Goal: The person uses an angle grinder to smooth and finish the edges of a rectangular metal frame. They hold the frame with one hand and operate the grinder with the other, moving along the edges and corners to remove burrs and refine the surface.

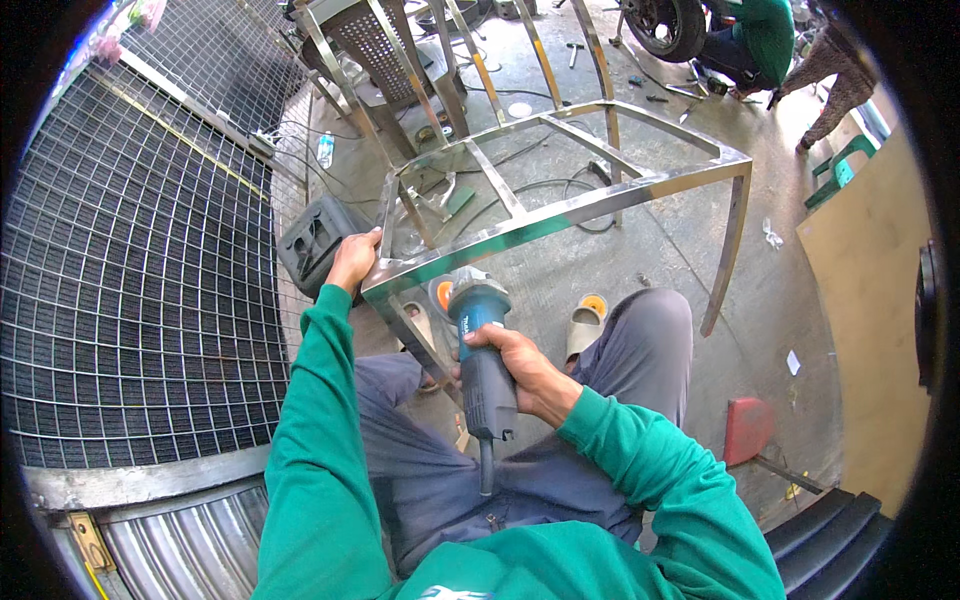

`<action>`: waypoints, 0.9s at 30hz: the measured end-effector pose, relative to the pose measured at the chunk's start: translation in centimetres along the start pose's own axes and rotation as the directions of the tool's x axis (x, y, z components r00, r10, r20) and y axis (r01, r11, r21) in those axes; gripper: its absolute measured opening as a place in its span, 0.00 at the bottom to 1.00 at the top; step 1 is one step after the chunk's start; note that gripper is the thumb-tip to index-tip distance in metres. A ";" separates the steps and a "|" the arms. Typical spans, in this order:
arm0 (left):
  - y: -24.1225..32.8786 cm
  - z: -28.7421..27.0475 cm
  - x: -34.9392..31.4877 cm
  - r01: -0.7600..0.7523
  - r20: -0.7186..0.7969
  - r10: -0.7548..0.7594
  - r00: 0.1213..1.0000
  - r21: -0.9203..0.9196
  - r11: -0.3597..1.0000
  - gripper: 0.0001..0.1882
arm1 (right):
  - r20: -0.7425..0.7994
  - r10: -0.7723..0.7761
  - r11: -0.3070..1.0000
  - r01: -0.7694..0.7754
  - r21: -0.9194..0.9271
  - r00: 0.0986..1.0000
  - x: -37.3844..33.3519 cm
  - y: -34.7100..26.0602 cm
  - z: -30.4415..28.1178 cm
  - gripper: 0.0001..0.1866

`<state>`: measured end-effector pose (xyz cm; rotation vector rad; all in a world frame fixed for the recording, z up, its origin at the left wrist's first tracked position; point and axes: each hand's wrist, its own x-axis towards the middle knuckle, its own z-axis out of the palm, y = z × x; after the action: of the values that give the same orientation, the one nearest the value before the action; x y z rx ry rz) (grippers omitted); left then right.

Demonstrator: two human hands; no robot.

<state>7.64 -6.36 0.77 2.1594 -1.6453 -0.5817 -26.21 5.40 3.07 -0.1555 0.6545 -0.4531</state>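
Note:
A teal and black angle grinder (pixel 487 375) is in my right hand (pixel 525 365), its fingers wrapped round the body. The grinder's orange disc (pixel 443 293) is at the leg of a bare metal chair frame (pixel 570 210), close below the front rail; whether it touches I cannot tell. My left hand (pixel 354 262) grips the frame's near left corner, fingers over the rail. The frame stands in front of me, with slats across its seat and upright bars at the back. The grinder's cord runs down toward my lap.
A black tool case (pixel 318 245) lies open left of the frame, beside a wire mesh panel (pixel 140 290). Cables (pixel 575 185) and a water bottle (pixel 326 150) are on the floor. Another person in green (pixel 762 40) crouches by a wheel (pixel 664 25). A wooden board (pixel 880 260) stands right.

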 end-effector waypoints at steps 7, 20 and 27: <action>0.4 -0.7 -1.3 0.064 -0.063 -0.079 0.995 -0.206 0.976 0.27 | -0.109 -0.030 0.999 0.026 -0.036 0.994 -0.4 -1.1 -2.0 0.21; 15.4 -1.4 -18.0 -0.480 -0.656 0.380 0.652 0.031 0.877 0.13 | -0.176 -0.156 0.966 0.113 -0.231 0.972 0.4 -1.5 -2.6 0.17; 18.6 2.9 -21.1 -0.676 -0.475 0.630 0.615 0.094 0.731 0.16 | -0.012 -0.362 0.851 0.325 -0.412 0.932 1.0 -0.6 -5.4 0.12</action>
<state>-14.09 9.19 10.17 1.2960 -1.8741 0.1048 -29.04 4.44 -1.63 -0.6601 0.8080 -0.6694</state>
